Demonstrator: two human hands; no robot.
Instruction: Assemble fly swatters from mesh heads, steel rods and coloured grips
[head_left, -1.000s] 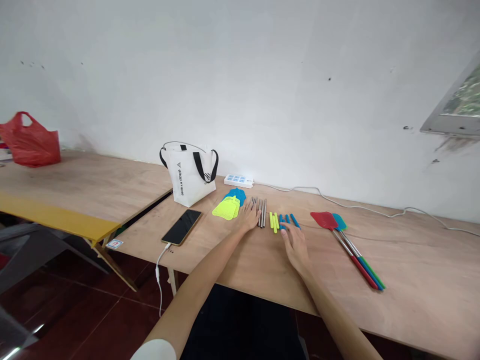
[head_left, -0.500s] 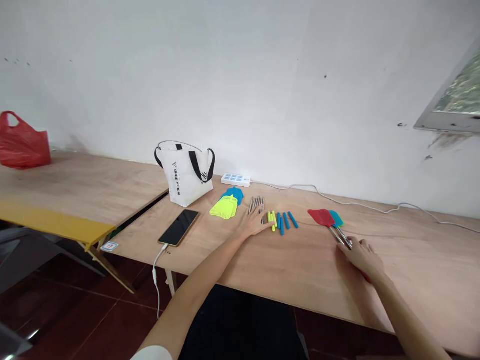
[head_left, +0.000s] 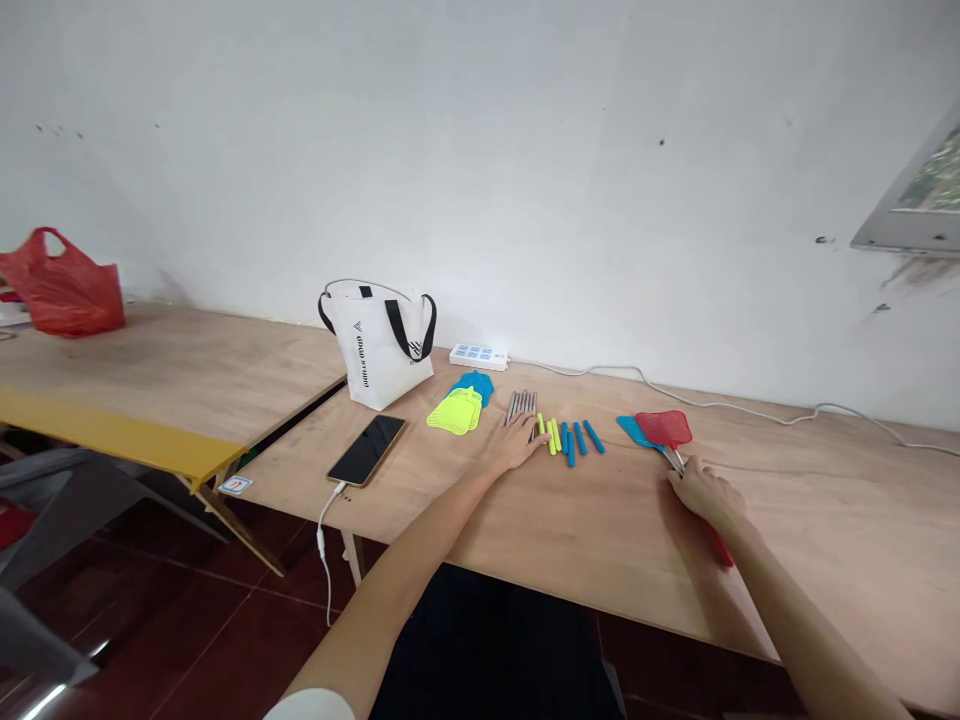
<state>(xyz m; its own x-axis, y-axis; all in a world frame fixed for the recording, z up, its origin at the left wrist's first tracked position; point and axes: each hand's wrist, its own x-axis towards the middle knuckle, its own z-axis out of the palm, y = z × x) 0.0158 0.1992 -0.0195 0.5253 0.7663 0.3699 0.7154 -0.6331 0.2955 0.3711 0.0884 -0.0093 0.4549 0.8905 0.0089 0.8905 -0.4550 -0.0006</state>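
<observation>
My right hand (head_left: pixel 703 492) is closed round the metal shafts of the red fly swatter (head_left: pixel 664 427) and the blue fly swatter (head_left: pixel 631 430) lying beside it; a red handle end (head_left: pixel 723 550) shows below my wrist. My left hand (head_left: pixel 516 446) lies flat, fingers spread, on the wooden table (head_left: pixel 525 520), its fingertips touching the metal rods (head_left: pixel 520 404) and the yellow handle sleeves (head_left: pixel 549 434). Several blue handle sleeves (head_left: pixel 580 438) lie just right of the yellow ones. Yellow swatter heads (head_left: pixel 454 412) and blue swatter heads (head_left: pixel 474 384) are stacked to the left.
A black phone (head_left: pixel 367 450) on a white cable lies at the table's left end. A white tote bag (head_left: pixel 382 346) and a power strip (head_left: pixel 478 357) stand by the wall. A red plastic bag (head_left: pixel 63 284) sits on a second table at far left.
My right hand left the blue sleeves, went right and closed on the swatter shafts; the swatter heads have since shifted left. My left hand stays by the rods.
</observation>
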